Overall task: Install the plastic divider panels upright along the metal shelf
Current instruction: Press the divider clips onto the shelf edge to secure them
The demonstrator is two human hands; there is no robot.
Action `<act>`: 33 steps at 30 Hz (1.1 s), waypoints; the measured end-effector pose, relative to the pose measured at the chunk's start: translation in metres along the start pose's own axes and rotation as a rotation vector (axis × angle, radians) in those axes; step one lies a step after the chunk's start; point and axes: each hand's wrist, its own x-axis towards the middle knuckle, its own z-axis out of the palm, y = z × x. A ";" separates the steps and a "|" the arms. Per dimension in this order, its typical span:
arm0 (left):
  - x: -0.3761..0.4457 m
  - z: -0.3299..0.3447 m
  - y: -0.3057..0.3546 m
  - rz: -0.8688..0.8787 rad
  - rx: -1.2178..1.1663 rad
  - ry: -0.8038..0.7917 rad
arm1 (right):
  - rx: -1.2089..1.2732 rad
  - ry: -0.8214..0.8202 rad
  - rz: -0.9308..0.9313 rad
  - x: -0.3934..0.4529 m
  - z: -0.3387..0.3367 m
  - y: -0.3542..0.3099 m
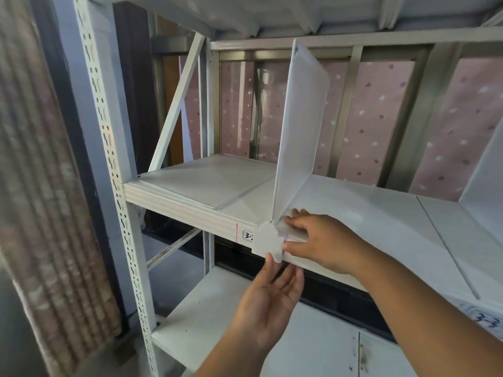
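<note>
A white translucent plastic divider panel (300, 126) stands upright across the white metal shelf (190, 206), leaning slightly. Its front tab (268, 242) hangs over the shelf's front lip. My right hand (324, 243) rests on the shelf edge just right of the panel's base, thumb and fingers pinching the tab's right side. Below the lip, my left hand (268, 303) is palm up with fingers spread, its fingertips touching the tab's lower edge. Another flat panel (206, 183) lies on the shelf to the left. At the far right stands a further upright divider (484, 180).
A perforated white upright post (114, 170) frames the rack on the left, with a diagonal brace (177, 102) behind. A lower shelf (217, 317) sits beneath. Handwritten labels (248, 235) mark the front lip. A patterned curtain (40, 186) hangs at the left.
</note>
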 end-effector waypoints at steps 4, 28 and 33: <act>0.012 0.000 -0.011 0.121 0.077 -0.025 | -0.076 0.000 -0.018 -0.001 0.000 -0.002; 0.028 -0.016 0.015 0.307 0.277 -0.046 | -0.322 0.271 0.040 0.006 0.015 -0.032; 0.022 -0.015 0.018 0.230 0.259 -0.075 | -0.351 0.308 0.016 0.001 0.019 -0.033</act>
